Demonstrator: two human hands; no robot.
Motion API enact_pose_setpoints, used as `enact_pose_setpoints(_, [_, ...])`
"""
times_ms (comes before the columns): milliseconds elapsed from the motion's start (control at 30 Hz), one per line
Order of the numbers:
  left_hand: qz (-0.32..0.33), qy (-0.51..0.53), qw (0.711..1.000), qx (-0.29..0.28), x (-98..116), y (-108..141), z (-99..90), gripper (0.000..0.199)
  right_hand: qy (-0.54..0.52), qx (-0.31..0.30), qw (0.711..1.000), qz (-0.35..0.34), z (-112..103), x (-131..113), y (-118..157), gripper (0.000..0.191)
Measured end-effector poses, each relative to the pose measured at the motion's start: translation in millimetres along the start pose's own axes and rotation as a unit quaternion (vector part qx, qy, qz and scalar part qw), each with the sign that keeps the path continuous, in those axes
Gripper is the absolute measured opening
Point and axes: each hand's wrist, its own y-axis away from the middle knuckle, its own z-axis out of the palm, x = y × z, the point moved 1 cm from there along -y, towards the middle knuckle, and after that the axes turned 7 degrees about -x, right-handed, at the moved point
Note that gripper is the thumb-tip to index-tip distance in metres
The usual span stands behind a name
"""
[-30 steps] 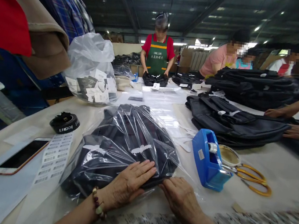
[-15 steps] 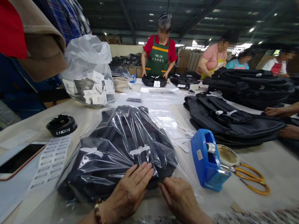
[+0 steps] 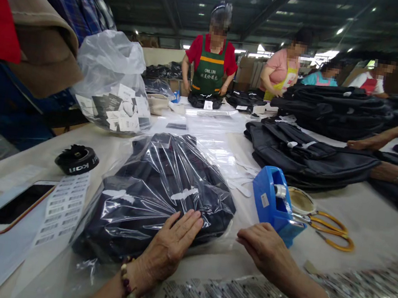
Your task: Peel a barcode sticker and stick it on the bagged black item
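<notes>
A black backpack (image 3: 158, 178) lies inside a clear plastic bag (image 3: 124, 220) on the table in front of me. My left hand (image 3: 175, 239) rests flat on its near side, fingers stretched out over the film; a beaded bracelet (image 3: 129, 284) circles that wrist. To the right of the backpack, my right hand (image 3: 262, 249) is closed in a pinch at what looks like the loose side of the plastic bag. Just beyond that hand stands a blue tape dispenser (image 3: 264, 197). Scissors with orange handles (image 3: 332, 227) and a roll of tape (image 3: 300, 203) lie beside the dispenser.
On the left are a phone (image 3: 15, 207), barcode label sheets (image 3: 65, 204), a black strap roll (image 3: 77, 160) and a plastic sack of tags (image 3: 113, 87). Black bags (image 3: 309, 152) are stacked at right, near a co-worker's arms (image 3: 397, 172). Several people work across the table.
My right hand has moved right, away from the backpack's near right corner towards the tape dispenser. My left hand stays flat on the wrapped backpack. The view has shifted slightly.
</notes>
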Motion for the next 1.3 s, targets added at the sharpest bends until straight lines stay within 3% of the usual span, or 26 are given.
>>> enact_pose_setpoints(233, [-0.006,-0.001,1.0,0.019,0.9,-1.9,-3.4,0.052,0.042,0.139,0.986,0.079,4.9,3.6,-0.3,0.012])
enact_pose_setpoints(400, [-0.013,0.011,1.0,0.023,1.4,0.9,1.3,0.055,0.044,0.238,0.963,0.117,-9.1,7.8,15.3,0.018])
enact_pose_setpoints(467, [-0.012,0.014,0.999,0.028,1.2,2.4,4.0,0.057,0.042,0.286,0.944,0.161,-18.5,17.8,23.7,0.018])
enact_pose_setpoints(533, [-0.008,0.01,0.999,0.037,0.7,3.6,6.8,0.058,0.0,0.327,0.91,0.255,-28.1,33.4,30.4,0.023])
enact_pose_setpoints(600, [-0.004,0.006,0.999,0.048,0.1,4.1,9.3,0.059,-0.102,0.328,0.86,0.378,-35.2,50.8,33.8,0.038])
enact_pose_setpoints(667, [-0.005,0.003,0.999,0.053,-0.3,3.8,10.6,0.059,-0.209,0.294,0.814,0.454,-38.4,64.4,33.3,0.046])
enact_pose_setpoints(800, [-0.017,0.009,0.998,0.059,0.0,2.1,9.2,0.059,-0.338,0.252,0.772,0.476,-32.8,76.2,24.4,0.04])
enact_pose_setpoints(933, [-0.02,0.015,0.998,0.06,-0.2,2.7,9.0,0.061,-0.42,0.271,0.713,0.491,-25.1,80.0,16.8,0.038])
enact_pose_setpoints(1033, [-0.014,0.009,0.998,0.059,-1.0,4.5,11.6,0.061,-0.43,0.315,0.697,0.479,-27.3,74.5,22.5,0.04])
enact_pose_setpoints(1167, [-0.017,0.012,0.998,0.053,-0.9,5.5,13.2,0.061,-0.378,0.383,0.707,0.458,-21.1,49.7,51.8,0.038])
enact_pose_setpoints(1233, [-0.02,0.013,0.998,0.049,-0.8,5.1,12.9,0.061,-0.375,0.37,0.701,0.48,-8.1,36.7,66.2,0.042])
enact_pose_setpoints(1300, [-0.016,0.01,0.998,0.052,-0.9,4.4,12.2,0.061,-0.419,0.328,0.674,0.513,6.9,28.9,73.5,0.049])
